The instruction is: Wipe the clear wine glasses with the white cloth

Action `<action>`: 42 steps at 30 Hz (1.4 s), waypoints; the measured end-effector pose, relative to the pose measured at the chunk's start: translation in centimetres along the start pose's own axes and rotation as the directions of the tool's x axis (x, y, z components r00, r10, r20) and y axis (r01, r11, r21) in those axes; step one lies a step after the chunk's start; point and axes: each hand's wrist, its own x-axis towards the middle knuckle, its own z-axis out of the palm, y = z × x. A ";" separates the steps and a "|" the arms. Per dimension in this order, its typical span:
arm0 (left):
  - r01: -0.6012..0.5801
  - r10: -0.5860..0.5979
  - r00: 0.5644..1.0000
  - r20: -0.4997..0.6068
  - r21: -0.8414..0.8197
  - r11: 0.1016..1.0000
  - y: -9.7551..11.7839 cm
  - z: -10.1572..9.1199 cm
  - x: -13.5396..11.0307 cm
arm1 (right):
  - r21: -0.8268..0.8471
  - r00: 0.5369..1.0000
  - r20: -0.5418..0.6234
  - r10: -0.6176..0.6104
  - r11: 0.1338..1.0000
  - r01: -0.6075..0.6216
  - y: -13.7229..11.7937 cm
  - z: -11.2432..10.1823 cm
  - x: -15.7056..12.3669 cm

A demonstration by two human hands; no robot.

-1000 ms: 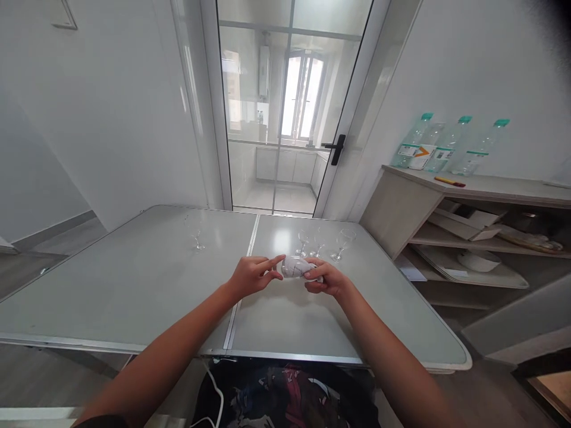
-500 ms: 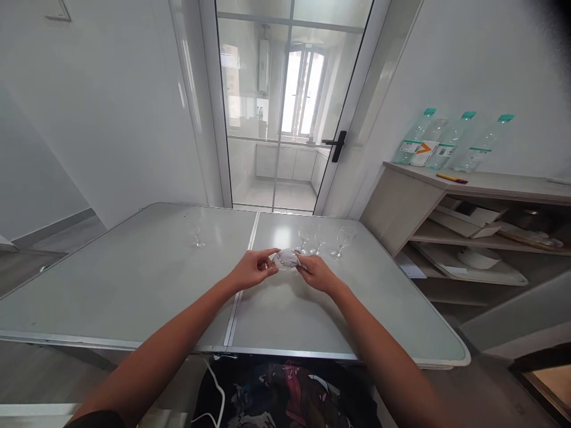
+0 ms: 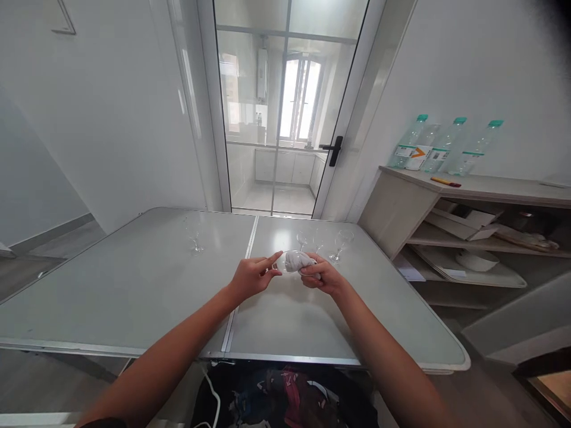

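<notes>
Above the table, a clear stemmed glass (image 3: 280,263) lies sideways between my two hands, partly covered. My left hand (image 3: 253,277) pinches its left end between thumb and fingers. A crumpled white cloth (image 3: 297,260) is bunched at the glass; how far it goes inside cannot be made out. Wrapped round the cloth's right end is my right hand (image 3: 325,277). Just beyond it stand several stemmed glasses, among them one at the right (image 3: 343,241) and one nearer the middle (image 3: 302,238). Another stemmed glass (image 3: 195,239) stands upright on the left half.
The pale grey table (image 3: 178,297) has a metal seam down its middle. Behind it is a glazed door (image 3: 250,119) with a black handle (image 3: 335,151). To the right, a wooden shelf unit (image 3: 388,208) carries several plastic bottles (image 3: 439,154) and a thin yellow-red object (image 3: 446,182).
The cloth and my right hand have shifted slightly right, showing more cloth and more of the glass. My left hand keeps its pinch. The whole view has tilted up a little.
</notes>
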 end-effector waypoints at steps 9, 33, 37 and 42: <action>0.668 -0.369 0.740 0.562 -0.553 0.498 -0.4 -1.5 1.0 | -0.461 0.993 0.090 -0.073 0.881 0.107 0.7 0.7 0.1; 0.046 -0.038 0.969 0.244 -0.027 0.999 -1.0 1.2 -1.2 | -0.400 0.965 0.016 0.264 0.886 -0.235 0.3 -1.4 -0.3; 0.148 -0.144 0.986 0.080 -0.045 0.988 -1.4 0.9 -0.8 | -0.319 0.985 -0.128 -0.114 0.945 0.068 0.0 -0.7 0.3; 0.256 -0.249 0.964 0.092 -0.074 0.964 -1.6 0.2 -0.6 | -0.477 0.827 -0.305 -0.472 0.827 0.296 0.2 -0.5 0.9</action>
